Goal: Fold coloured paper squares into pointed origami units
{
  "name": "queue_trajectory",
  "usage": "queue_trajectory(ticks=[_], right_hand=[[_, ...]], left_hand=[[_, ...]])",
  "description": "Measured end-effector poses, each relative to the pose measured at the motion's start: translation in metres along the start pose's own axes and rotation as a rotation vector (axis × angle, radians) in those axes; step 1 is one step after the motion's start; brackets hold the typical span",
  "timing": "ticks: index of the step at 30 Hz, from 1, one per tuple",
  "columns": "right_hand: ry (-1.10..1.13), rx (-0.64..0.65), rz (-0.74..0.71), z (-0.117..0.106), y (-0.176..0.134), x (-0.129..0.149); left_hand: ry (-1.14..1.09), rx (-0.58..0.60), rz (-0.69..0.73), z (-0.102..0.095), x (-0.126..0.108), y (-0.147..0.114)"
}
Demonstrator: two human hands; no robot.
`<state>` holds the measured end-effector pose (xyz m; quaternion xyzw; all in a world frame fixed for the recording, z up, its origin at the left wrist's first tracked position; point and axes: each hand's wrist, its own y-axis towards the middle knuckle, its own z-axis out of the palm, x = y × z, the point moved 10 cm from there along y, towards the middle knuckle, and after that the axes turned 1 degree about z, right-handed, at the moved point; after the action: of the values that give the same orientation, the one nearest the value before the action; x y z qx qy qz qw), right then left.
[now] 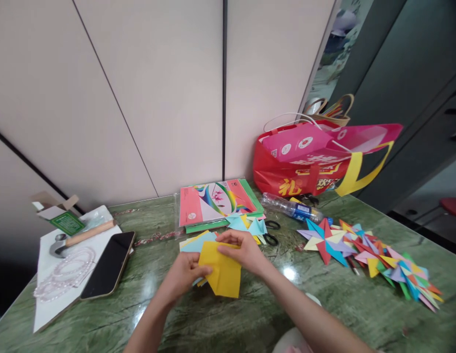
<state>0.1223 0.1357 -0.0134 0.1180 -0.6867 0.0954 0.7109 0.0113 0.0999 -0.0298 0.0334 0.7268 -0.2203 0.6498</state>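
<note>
A creased piece of yellow paper [225, 272] is held above the table between my two hands. My left hand [184, 272] pinches its left edge, thumb in front. At its upper right, my right hand [240, 249] grips the sheet between thumb and fingers. Behind the yellow paper lie light blue sheets of paper [200, 241], partly hidden by my hands. Just beyond sit folded blue and yellow paper pieces [248, 224], with black-handled scissors [272, 239] beside them.
Folded paper stars [325, 241] spread along the right. A plastic bottle [294, 208] lies before a red gift bag [301, 166]. A pack of coloured paper [216, 201] rests by the wall. At left are a phone [109, 264], a hammer [90, 233] and a small green box [68, 223].
</note>
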Motion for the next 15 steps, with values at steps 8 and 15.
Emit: queue_trajectory(ticks=[8, 15], right_hand=[[-0.158, 0.108, -0.05, 0.013, -0.004, 0.008], [-0.012, 0.016, 0.018, 0.009, -0.003, -0.001]], left_hand=[[0.04, -0.073, 0.008, -0.008, -0.002, -0.001], [-0.076, -0.162, 0.015, -0.015, -0.004, -0.002]])
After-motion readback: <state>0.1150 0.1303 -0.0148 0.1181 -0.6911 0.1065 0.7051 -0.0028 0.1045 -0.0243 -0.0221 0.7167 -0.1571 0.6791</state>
